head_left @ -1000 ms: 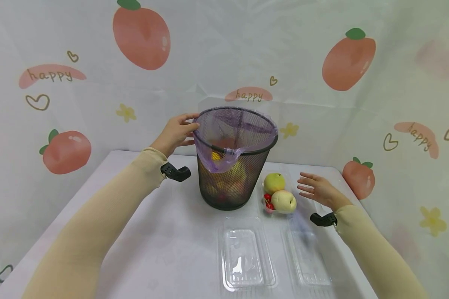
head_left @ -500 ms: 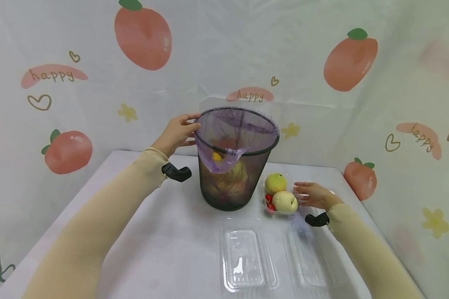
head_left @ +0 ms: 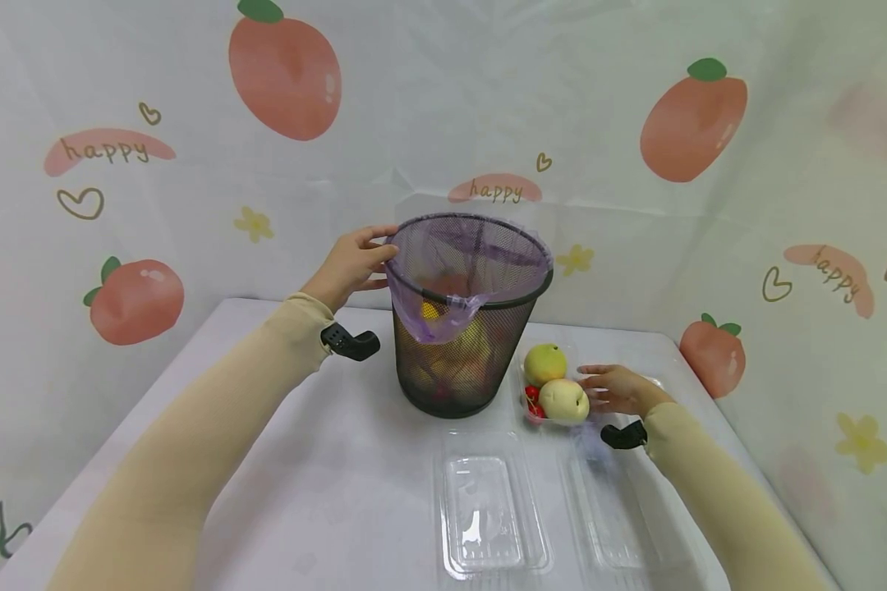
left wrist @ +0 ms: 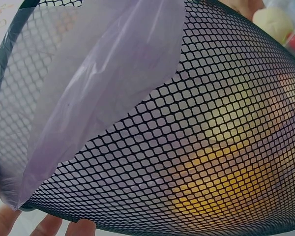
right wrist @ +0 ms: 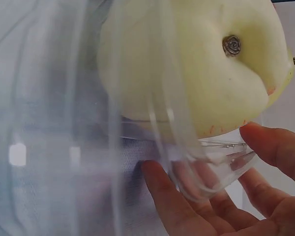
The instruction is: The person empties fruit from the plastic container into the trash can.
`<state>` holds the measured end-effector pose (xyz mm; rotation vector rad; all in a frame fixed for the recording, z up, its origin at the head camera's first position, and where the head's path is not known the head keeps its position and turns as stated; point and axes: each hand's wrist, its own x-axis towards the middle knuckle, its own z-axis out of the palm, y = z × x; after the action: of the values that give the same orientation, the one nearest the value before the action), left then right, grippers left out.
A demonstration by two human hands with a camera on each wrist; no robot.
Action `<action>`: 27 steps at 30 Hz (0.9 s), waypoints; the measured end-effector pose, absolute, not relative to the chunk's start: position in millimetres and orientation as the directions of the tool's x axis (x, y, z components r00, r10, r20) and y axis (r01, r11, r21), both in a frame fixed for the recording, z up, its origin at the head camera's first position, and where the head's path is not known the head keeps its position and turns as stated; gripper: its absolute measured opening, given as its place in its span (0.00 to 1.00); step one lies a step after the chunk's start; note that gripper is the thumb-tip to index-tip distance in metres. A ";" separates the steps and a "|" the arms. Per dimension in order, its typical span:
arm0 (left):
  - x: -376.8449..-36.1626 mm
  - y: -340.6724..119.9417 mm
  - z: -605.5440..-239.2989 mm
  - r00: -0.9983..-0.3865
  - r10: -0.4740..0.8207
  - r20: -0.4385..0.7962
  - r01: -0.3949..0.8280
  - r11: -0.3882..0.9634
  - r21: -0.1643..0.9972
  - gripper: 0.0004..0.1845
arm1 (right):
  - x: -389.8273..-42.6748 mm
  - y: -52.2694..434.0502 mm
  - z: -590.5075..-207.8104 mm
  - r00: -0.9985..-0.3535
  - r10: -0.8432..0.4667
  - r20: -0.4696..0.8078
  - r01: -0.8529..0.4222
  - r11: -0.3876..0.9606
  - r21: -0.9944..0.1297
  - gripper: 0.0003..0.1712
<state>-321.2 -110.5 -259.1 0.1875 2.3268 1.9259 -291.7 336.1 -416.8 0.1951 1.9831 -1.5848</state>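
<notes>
My left hand [head_left: 351, 267] grips the upper left rim of a black mesh wastebasket [head_left: 513, 328], its fingertips [left wrist: 81, 228] curled at the rim in the left wrist view. A purple plastic bag [head_left: 434, 324] lines the basket and folds over the front; yellow and red shapes show through the mesh. At the right, my right hand [head_left: 615, 390] pinches the edge of a clear plastic fruit box [right wrist: 214, 174] between thumb and fingers. Inside the box sit a pale cream-yellow fruit [head_left: 564, 401] with a dimple, a yellow-green fruit [head_left: 544, 364] and red cherries [head_left: 534, 394].
A clear plastic box [head_left: 480, 513] lies on the white table [head_left: 318, 492] in front of the basket. Another clear plastic box [head_left: 613, 517] is to its right, with a bluish crumpled film [head_left: 593, 443] behind it. A printed cloth [head_left: 443, 98] hangs behind the table.
My right hand has moved left and down to the fruit box and now touches it. The left hand stays at the basket's rim.
</notes>
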 end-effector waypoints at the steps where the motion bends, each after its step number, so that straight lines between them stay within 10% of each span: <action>1: -321.1 -110.6 -259.1 -0.986 0.168 -0.011 0.021 0.185 0.983 0.26 | -291.5 335.7 -416.2 -0.815 -0.236 -0.530 0.462 0.288 -0.839 0.35; 27: -320.6 -110.8 -259.1 -0.985 0.170 -0.010 0.020 0.175 0.984 0.26 | -290.7 326.6 -410.9 -0.814 -0.251 -0.524 0.460 0.273 -0.845 0.39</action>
<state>-320.6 -110.8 -259.1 0.1884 2.3149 1.9373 -290.7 326.6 -410.9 0.1875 1.9686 -1.5916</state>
